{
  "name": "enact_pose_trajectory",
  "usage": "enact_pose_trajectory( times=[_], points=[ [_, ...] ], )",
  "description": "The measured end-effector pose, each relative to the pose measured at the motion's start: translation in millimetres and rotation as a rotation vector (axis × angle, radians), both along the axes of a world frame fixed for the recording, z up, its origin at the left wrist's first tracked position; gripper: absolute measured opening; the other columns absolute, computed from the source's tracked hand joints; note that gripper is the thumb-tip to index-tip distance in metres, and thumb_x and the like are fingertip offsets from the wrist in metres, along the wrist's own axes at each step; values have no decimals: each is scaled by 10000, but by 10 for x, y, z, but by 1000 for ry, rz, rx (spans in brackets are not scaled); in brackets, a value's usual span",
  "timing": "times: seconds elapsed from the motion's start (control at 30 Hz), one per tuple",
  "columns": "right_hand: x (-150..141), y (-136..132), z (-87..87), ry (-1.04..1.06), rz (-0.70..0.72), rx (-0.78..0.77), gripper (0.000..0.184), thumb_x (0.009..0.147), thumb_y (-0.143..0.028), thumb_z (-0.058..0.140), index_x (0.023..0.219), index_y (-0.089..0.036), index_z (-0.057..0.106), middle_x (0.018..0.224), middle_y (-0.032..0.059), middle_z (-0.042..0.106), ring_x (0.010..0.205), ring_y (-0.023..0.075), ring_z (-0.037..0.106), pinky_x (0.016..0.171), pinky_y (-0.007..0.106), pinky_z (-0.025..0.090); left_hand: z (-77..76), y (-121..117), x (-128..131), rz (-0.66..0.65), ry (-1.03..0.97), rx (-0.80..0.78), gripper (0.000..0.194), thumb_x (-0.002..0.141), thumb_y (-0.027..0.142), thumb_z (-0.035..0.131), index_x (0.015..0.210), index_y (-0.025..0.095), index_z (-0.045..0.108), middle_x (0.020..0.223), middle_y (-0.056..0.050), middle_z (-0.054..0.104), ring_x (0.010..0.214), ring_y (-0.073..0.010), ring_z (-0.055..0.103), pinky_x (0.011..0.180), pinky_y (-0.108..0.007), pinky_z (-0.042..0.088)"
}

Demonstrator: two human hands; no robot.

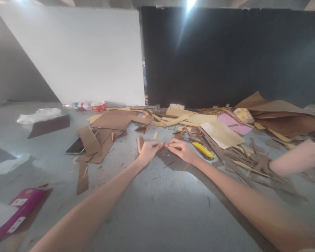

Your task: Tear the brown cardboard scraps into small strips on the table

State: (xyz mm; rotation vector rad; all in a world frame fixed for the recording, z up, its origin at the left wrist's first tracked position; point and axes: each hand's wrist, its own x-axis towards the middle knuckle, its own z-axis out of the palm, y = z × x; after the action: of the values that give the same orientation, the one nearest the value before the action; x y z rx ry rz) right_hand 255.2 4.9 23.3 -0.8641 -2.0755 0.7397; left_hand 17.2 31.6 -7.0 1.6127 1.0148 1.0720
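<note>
My left hand (148,152) and my right hand (183,151) meet just above the grey table, thumbs and fingers pinched. Between the fingertips is a small brown piece (166,144), largely covered; its exact kind is too small to make out. A narrow brown strip (140,144) lies right beside my left hand. Close to my right hand rests a yellow-handled utility knife (204,150). Small brown scraps (185,134) are scattered beyond my fingers.
Brown sheets (115,119) partly cover a phone (77,146) at left. Purple tissue pack (28,201) lies nearer. At right are cut brown strips (252,164), a beige sheet (223,133) and another person's arm (296,158). A paper cup (98,106) stands by the white panel (94,52).
</note>
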Motion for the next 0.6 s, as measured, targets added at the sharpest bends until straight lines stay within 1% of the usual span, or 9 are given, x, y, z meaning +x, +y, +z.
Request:
enact_pose_trajectory(
  times=[0.13,0.23,0.3,0.37,0.47,0.6],
  points=[
    [15,12,-45,77,-123,-6,423,1115,-511,555,865,-232,751,869,40,682,859,231,644,825,336,479,15,-24,14,24,-47,-20,578,906,720,777,941,151,875,892,-122,851,799,-226,782,791,-338,628],
    [0,34,-71,72,-203,-50,379,1097,-519,565,913,-237,738,879,32,719,852,233,650,792,327,480,46,-51,17,37,-9,-2,575,912,725,761,900,160,868,888,-120,851,798,-231,776,779,-338,620],
    [-16,41,-71,30,-202,-89,364,1091,-535,571,929,-244,717,866,22,719,825,227,642,755,316,468,81,-77,17,37,48,26,565,932,716,737,872,169,863,867,-104,846,793,-230,764,763,-332,602],
    [-31,43,-64,-17,-163,-105,353,1090,-541,578,941,-250,714,876,20,727,828,224,644,749,312,465,117,-102,18,22,93,43,555,942,710,723,856,178,855,841,-83,837,779,-227,751,748,-325,584],
    [-43,42,-61,-67,-114,-90,348,1085,-531,585,919,-251,710,889,29,735,845,225,648,760,313,469,148,-122,20,-2,129,64,546,947,700,713,797,186,820,783,-60,806,755,-220,728,726,-313,561],
    [-44,36,-67,-81,-125,-59,331,1064,-506,606,870,-250,685,834,23,708,794,217,623,735,311,453,141,-120,29,-17,151,91,520,980,644,682,744,190,773,746,-45,771,739,-206,701,719,-304,538]
  ],
)
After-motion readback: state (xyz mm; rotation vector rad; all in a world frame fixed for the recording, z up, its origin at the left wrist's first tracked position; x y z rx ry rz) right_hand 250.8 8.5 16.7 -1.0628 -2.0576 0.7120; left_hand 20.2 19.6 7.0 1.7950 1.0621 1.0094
